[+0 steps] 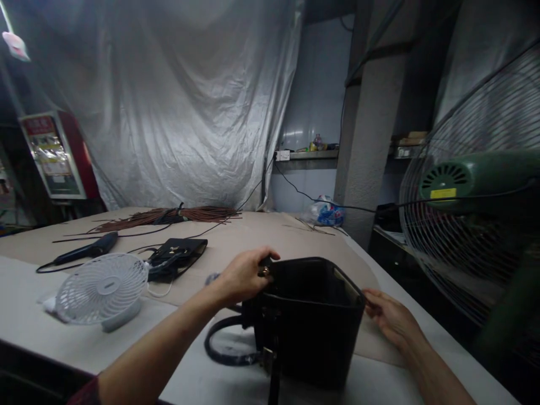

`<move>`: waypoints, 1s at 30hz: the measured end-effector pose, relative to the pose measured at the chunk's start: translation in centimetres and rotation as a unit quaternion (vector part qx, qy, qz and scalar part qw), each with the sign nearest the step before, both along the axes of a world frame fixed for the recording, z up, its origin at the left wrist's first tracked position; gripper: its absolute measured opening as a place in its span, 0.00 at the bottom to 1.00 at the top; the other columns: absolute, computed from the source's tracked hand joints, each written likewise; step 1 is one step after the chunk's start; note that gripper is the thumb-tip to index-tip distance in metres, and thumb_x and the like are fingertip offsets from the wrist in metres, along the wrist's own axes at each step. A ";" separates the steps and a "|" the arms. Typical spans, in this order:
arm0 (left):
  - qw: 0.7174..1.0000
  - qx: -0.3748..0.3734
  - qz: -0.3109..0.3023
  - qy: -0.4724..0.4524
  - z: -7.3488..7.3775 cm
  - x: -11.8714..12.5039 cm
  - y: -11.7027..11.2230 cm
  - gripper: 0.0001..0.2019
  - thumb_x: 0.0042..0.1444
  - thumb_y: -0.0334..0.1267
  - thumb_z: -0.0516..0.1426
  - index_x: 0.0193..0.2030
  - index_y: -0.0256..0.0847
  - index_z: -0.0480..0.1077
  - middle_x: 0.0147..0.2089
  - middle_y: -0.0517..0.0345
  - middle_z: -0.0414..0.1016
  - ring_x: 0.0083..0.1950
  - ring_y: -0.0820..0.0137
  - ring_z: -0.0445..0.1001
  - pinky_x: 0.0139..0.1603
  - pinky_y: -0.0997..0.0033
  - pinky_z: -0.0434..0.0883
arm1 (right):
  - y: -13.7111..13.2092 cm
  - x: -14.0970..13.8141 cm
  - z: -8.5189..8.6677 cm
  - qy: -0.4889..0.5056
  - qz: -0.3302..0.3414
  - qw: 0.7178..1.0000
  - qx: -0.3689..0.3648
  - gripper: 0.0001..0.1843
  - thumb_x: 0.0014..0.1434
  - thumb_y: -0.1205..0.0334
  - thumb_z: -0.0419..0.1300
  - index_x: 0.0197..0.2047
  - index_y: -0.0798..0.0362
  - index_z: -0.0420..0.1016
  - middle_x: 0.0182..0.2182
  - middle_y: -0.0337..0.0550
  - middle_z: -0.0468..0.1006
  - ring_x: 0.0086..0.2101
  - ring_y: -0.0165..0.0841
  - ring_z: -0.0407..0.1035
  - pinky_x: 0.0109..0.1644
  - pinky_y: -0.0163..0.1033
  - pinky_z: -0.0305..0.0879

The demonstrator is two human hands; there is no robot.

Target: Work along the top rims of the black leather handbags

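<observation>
A black handbag (310, 332) stands upright and open-mouthed on the table (50, 337) in front of me, its handle (223, 346) drooping to the left. My left hand (244, 275) is closed on the bag's far left rim, with a ring on one finger. My right hand (390, 318) touches the bag's right side near the top edge, its fingers curled against it. The inside of the bag is dark and I cannot make out anything in it.
A small white desk fan (101, 289) lies at the left. Behind it are a flat black pouch (177, 256), a dark corded tool (86, 250) and a bundle of brown strips (169, 216). A large green fan (476, 214) stands at the right. Plastic sheeting hangs behind the table.
</observation>
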State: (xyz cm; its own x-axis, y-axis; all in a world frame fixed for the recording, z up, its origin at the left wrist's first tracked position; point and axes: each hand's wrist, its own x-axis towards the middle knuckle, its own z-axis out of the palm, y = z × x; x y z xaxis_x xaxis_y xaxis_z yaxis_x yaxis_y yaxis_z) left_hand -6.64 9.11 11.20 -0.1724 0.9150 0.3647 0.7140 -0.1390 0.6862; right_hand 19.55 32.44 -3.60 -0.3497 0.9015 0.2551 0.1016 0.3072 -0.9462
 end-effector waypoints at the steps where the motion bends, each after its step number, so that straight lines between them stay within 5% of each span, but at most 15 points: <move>1: 0.998 -0.026 -0.001 -0.064 -1.1 -0.5 0.4 0.19 0.48 0.31 0.58 0.48 0.38 0.67 0.37 0.58 0.74 0.33 0.73 0.71 0.33 0.75 0.68 | 0.3 0.4 0.0 0.028 -0.026 0.998 -0.039 0.07 0.50 0.55 0.57 0.29 0.48 0.72 0.30 0.51 0.79 0.31 0.43 0.76 0.32 0.45 0.75; 5: 0.988 0.000 -0.026 -0.154 -3.2 -1.6 1.4 0.38 0.45 0.37 0.64 0.62 0.39 0.54 0.51 0.48 0.71 0.43 0.69 0.73 0.44 0.68 0.71 | -0.9 0.3 4.1 0.137 -0.122 0.979 -0.094 0.11 0.40 0.60 0.64 0.31 0.50 0.73 0.35 0.47 0.77 0.30 0.35 0.72 0.27 0.37 0.72; 9: 0.989 0.090 0.005 -0.117 -3.0 -1.5 1.4 0.47 0.39 0.39 0.68 0.66 0.45 0.51 0.65 0.43 0.57 0.59 0.61 0.67 0.55 0.59 0.68 | -6.9 -1.0 11.3 0.151 -0.084 0.984 0.042 0.12 0.45 0.56 0.63 0.35 0.49 0.75 0.35 0.43 0.76 0.31 0.32 0.70 0.30 0.34 0.70; 13: 0.982 0.188 0.014 -0.006 -3.3 -1.2 1.1 0.13 0.51 0.36 0.61 0.45 0.41 0.72 0.53 0.49 0.72 0.58 0.63 0.67 0.60 0.57 0.63 | -13.6 -2.1 15.3 -0.010 0.046 0.971 0.234 0.12 0.54 0.53 0.59 0.42 0.46 0.75 0.36 0.44 0.77 0.34 0.36 0.73 0.35 0.38 0.72; 14: 0.977 0.213 0.001 0.014 -3.4 -1.2 0.8 0.06 0.55 0.34 0.58 0.39 0.40 0.74 0.46 0.51 0.76 0.56 0.64 0.69 0.61 0.57 0.62 | -14.7 -2.5 15.7 -0.035 0.080 0.958 0.273 0.12 0.56 0.54 0.59 0.43 0.46 0.74 0.39 0.44 0.77 0.37 0.37 0.73 0.37 0.38 0.72; 16: 0.967 0.246 -0.024 0.055 -3.6 -1.0 0.0 0.08 0.58 0.31 0.53 0.35 0.40 0.74 0.39 0.53 0.78 0.54 0.66 0.71 0.63 0.56 0.59 | -15.9 -3.3 15.9 -0.073 0.128 0.930 0.336 0.11 0.59 0.58 0.57 0.45 0.46 0.73 0.43 0.45 0.76 0.40 0.37 0.72 0.41 0.39 0.72; 22: 0.944 0.168 -0.120 0.257 -3.3 -1.0 -3.6 0.16 0.57 0.38 0.49 0.49 0.43 0.72 0.43 0.52 0.78 0.50 0.63 0.73 0.68 0.47 0.43 | -15.1 -5.3 15.0 -0.138 0.148 0.875 0.439 0.13 0.61 0.67 0.52 0.47 0.49 0.71 0.41 0.46 0.75 0.42 0.37 0.69 0.44 0.43 0.69; 27: 0.879 0.217 -0.123 0.407 -4.5 -1.2 -4.9 0.25 0.58 0.53 0.51 0.54 0.37 0.68 0.31 0.53 0.76 0.34 0.65 0.73 0.57 0.52 0.61 | -14.1 -5.9 14.4 -0.174 0.185 0.842 0.476 0.15 0.58 0.72 0.52 0.45 0.49 0.70 0.43 0.45 0.73 0.45 0.37 0.67 0.48 0.44 0.67; 30: 0.847 0.251 -0.061 0.465 -4.9 -0.9 -5.3 0.28 0.59 0.56 0.48 0.53 0.34 0.68 0.28 0.52 0.75 0.30 0.65 0.71 0.42 0.57 0.65 | -13.9 -6.0 14.6 -0.202 0.212 0.830 0.474 0.19 0.55 0.75 0.53 0.47 0.47 0.70 0.45 0.43 0.71 0.48 0.37 0.64 0.53 0.45 0.64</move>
